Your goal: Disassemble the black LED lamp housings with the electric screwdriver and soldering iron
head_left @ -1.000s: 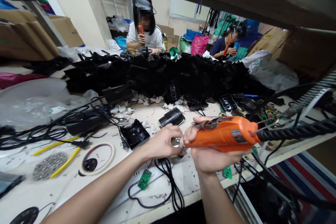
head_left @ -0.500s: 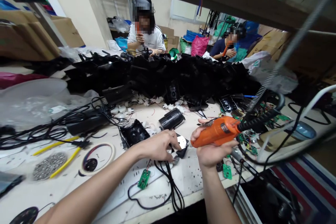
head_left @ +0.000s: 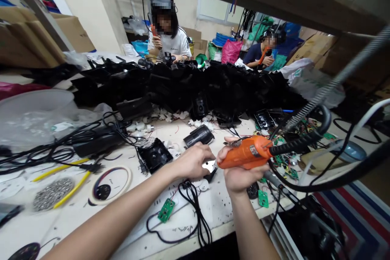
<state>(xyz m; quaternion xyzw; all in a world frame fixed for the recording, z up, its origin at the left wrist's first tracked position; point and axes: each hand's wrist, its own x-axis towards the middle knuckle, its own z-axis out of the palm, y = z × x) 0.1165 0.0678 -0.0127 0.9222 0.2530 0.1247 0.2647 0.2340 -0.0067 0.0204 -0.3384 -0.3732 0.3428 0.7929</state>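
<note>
**Left hand (head_left: 195, 162) at the plate (head_left: 209, 166), right hand (head_left: 243, 176) on the driver (head_left: 246, 152)**

We have the right hand wrapped round the orange driver, its nose pointing left at the bright plate. The plate lies before us near the front of the tabletop (head_left: 221, 207), over a black piece (head_left: 211, 176). Our left fingers curl at its edge, but whether they pinch it or merely press on it, we cannot tell. Nor can we see whether the bit meets a screw.

A slip looks like our chief worry: the driver's nose sits just beside our left fingers, so a bit skidding off smooth metal could jab them. If the left hand bears too lightly, the plate could turn or slide on the black piece and spoil the aim. Behind the driver, the black hose (head_left: 300, 144) bends sharply near a steel spring (head_left: 329, 87); a tug from either might swing the nose off line.

Below the left hand, loops of black cable (head_left: 195, 211) lie by a green board (head_left: 166, 210). Should our wrist catch a loop, the board's thin wires could be strained. An open case (head_left: 155, 156) and a shell (head_left: 198, 135) stand just beyond the left hand, near enough to be knocked by a careless reach. Our screws (head_left: 53, 194) are well apart, to the left, where a wide elbow might scatter them.
</note>
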